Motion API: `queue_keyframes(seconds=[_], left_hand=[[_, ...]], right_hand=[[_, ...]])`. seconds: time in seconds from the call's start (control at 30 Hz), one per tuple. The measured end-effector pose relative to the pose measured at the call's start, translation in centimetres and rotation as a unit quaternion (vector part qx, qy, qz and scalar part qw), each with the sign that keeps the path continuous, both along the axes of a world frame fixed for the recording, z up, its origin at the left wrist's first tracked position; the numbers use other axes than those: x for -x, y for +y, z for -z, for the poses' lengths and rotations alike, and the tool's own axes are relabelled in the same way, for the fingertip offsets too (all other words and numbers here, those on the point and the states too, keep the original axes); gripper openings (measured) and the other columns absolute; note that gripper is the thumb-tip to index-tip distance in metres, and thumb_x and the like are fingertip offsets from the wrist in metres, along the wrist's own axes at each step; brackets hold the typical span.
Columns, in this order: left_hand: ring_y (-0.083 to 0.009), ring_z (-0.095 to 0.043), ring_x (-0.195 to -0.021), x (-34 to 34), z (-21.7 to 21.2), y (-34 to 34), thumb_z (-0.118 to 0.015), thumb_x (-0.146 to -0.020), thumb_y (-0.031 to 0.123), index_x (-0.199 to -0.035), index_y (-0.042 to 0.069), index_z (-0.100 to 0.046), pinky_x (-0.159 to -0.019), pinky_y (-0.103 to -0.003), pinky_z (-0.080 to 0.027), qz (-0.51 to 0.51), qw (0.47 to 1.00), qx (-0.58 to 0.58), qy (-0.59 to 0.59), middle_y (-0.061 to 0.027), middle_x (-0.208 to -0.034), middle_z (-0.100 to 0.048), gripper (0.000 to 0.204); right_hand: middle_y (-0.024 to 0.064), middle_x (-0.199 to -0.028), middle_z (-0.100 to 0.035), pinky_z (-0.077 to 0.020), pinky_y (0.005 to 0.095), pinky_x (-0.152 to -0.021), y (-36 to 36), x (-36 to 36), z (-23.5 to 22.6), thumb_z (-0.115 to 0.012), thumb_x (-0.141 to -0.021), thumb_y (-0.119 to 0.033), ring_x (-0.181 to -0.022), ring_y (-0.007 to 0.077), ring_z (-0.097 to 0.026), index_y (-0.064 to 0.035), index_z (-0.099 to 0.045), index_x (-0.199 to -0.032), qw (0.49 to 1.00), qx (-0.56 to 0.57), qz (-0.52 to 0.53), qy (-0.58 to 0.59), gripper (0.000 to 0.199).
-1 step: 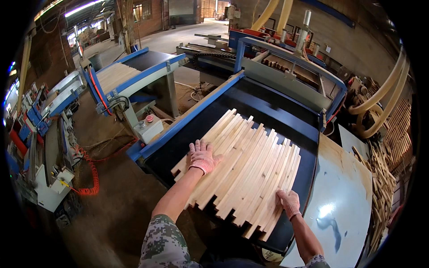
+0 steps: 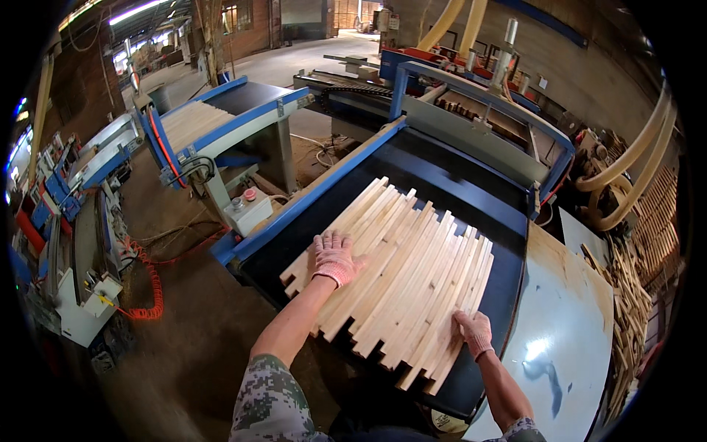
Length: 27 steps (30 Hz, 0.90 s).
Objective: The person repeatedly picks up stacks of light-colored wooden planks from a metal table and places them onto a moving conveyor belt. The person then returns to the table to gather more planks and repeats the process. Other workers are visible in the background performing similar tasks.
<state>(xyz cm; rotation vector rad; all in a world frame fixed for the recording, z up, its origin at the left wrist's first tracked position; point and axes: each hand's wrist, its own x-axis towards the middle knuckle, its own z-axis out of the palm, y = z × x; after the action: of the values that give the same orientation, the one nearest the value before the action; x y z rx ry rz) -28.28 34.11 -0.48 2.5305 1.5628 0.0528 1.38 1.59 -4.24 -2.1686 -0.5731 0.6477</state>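
Across the head view runs a smooth black conveyor belt (image 2: 390,163) beside a blue metal rail (image 2: 311,200); on it lie pale, narrow wooden strips (image 2: 412,272), ends staggered. The pink-gloved left hand (image 2: 336,259) lies spread flat on them; the pink-gloved right hand (image 2: 476,331) curls at their right edge, grip unclear. Even, gentle pressure from both sides should keep them snug.
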Motion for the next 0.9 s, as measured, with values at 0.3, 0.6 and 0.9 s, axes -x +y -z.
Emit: queue_keyframes(seconds=[0.3, 0.6, 0.9], left_hand=[[-0.0382, -0.021, -0.167, 3.0, -0.6, -1.4, -0.049, -0.103, 0.071, -0.172, 0.017, -0.036, -0.135, -0.057, -0.004, -0.026, 0.999, -0.023, 0.007, -0.0194, -0.181, -0.026, 0.088], [-0.0431, -0.05, -0.148, 1.9, -3.0, 1.1, -0.06, -0.101, 0.061, -0.153, 0.005, -0.059, -0.126, -0.058, -0.036, 0.034, 0.997, 0.031, 0.063, -0.0238, -0.158, -0.057, 0.076], [-0.0286, -0.063, -0.138, -6.0, -1.6, -10.8, -0.057, -0.116, 0.027, -0.156, -0.006, -0.053, -0.124, -0.038, -0.046, 0.176, 0.696, 0.493, -0.491, -0.0205, -0.151, -0.064, 0.052]], right_hand=[[0.0017, -0.076, -0.065, -0.0578, 0.0356, -0.06, 10.9, 5.3, -2.5, -0.078, -0.097, -0.046, -0.065, 0.0157, -0.064, -0.0019, -0.077, -0.103, 0.995, -0.012, -0.058, 0.085, 0.045], [0.0021, -0.107, -0.069, -0.0556, 0.0281, -0.078, 5.6, 6.0, -3.0, -0.072, -0.105, -0.032, -0.089, 0.0087, -0.064, -0.001, -0.066, -0.134, 0.916, -0.242, -0.121, 0.298, 0.042], [0.0044, -0.113, -0.069, -0.0562, 0.0304, -0.086, -14.3, 14.0, 4.6, -0.072, -0.107, -0.034, -0.101, 0.0116, -0.063, -0.0048, -0.064, -0.148, 0.863, -0.22, -0.294, 0.347, 0.051]])
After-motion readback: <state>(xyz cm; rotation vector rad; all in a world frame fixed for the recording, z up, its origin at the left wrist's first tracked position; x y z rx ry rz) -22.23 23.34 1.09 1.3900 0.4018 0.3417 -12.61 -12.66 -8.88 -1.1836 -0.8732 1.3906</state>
